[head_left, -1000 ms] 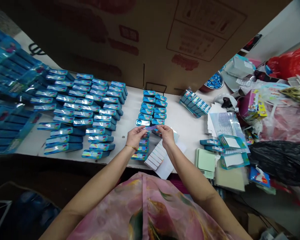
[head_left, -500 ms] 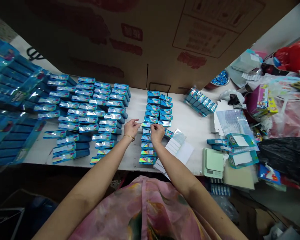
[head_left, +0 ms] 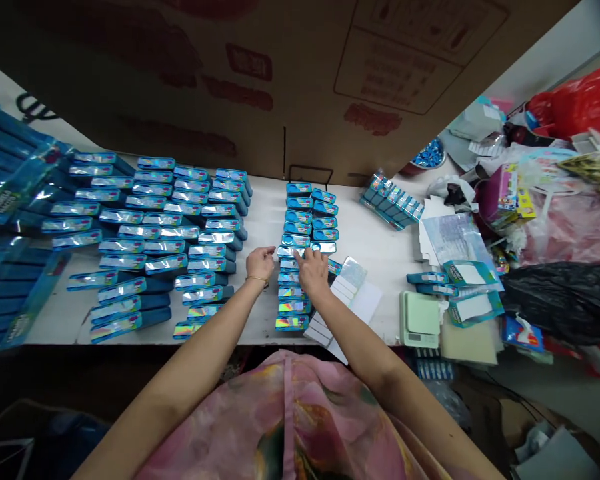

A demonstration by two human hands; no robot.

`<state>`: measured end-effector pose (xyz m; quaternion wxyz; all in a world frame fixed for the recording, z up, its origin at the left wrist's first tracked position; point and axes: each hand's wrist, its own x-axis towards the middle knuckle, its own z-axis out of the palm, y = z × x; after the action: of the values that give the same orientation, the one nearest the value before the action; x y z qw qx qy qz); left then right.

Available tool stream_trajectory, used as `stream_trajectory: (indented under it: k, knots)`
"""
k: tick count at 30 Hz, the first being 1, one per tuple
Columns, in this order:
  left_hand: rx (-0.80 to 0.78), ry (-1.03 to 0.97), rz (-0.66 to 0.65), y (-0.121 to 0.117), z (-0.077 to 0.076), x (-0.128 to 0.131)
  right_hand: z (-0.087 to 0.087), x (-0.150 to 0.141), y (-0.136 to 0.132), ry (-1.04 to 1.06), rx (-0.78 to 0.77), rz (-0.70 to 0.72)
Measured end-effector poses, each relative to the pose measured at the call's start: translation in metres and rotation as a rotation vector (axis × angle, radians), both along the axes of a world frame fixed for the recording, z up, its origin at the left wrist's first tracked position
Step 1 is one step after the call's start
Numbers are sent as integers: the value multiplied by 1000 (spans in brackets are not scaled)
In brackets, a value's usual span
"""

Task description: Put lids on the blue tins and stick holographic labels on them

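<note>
Two columns of small blue boxes (head_left: pixel 299 217) stand on the white table in front of me, their shiny narrow ends facing up. My right hand (head_left: pixel 314 272) rests over the left column, its index finger stretched onto the end of a blue box (head_left: pixel 289 252). Just left of that same box is my left hand (head_left: pixel 261 264), fingers curled in and pressed together, with nothing visible in them. Beside my right forearm lie sheets of label strips (head_left: pixel 349 283), partly over white paper (head_left: pixel 367 301). My right hand covers parts of the boxes beneath it.
Many more blue boxes (head_left: pixel 163 230) stand in rows to the left. A large cardboard carton (head_left: pixel 260 133) walls off the back. Rightward are a wrapped pack of boxes (head_left: pixel 393 200), a green scale (head_left: pixel 420 319), a bowl of blue pieces (head_left: pixel 429 155) and a black plastic bag (head_left: pixel 555 300).
My right hand has gone from a pinch at the box end to a finger laid on it. My left fingers, spread before, have drawn together. The view has shifted slightly.
</note>
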<state>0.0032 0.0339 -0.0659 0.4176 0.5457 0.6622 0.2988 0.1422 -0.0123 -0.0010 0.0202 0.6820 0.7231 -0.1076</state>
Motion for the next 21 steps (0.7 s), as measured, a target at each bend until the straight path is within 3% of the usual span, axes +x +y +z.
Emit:
stream_trajectory:
  k: [3, 7, 10, 13, 16, 21]
  knots:
    - [61, 111, 2, -6, 8, -1, 1, 14, -1, 39, 20, 38]
    - [168, 123, 7, -22, 28, 7, -1, 69, -6, 224, 139, -323]
    - [243, 41, -145, -44, 47, 33, -7, 120, -12, 354, 122, -456]
    - [235, -5, -364, -69, 60, 70, -18, 152, -17, 556, -96, -489]
    - [170, 63, -528, -89, 63, 100, -22, 163, -26, 843, -214, -493]
    - [48, 135, -546, -99, 54, 125, -1, 171, -46, 933, -81, -471]
